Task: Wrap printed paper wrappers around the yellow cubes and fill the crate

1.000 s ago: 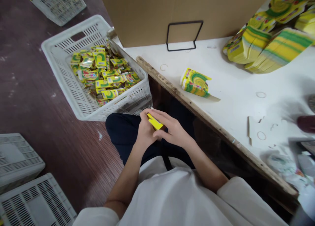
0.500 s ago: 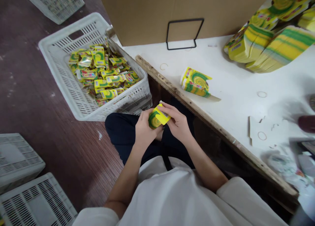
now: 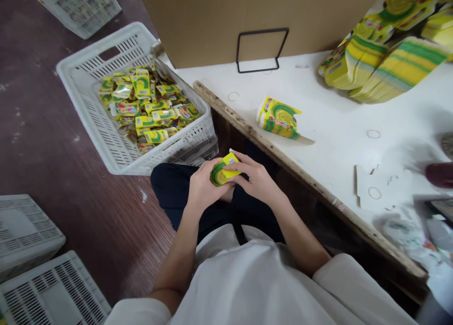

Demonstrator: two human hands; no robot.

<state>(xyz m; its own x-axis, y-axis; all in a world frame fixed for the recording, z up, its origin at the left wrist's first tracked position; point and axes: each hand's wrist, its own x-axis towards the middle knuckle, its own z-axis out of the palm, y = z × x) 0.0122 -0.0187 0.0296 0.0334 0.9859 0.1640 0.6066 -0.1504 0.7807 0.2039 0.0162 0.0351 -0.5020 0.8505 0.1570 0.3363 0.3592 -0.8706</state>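
Note:
A small yellow and green carton is held between both hands above my lap. My left hand grips its left side, the fingers partly hidden behind it. From the right, my right hand has its fingers on the yellow flap end. To the left, a white plastic crate holds many similar yellow and green packs. On the white table, nearest my right hand, lies a short stack of flat printed cartons.
Large stacks of flat cartons stand at the back right. A black wire frame sits before a big cardboard box. Rubber bands and paper scraps lie on the table. More crates are on the floor.
The flap end of the carton has been folded over further, with my right fingers now lying across it. Both hands have shifted slightly left.

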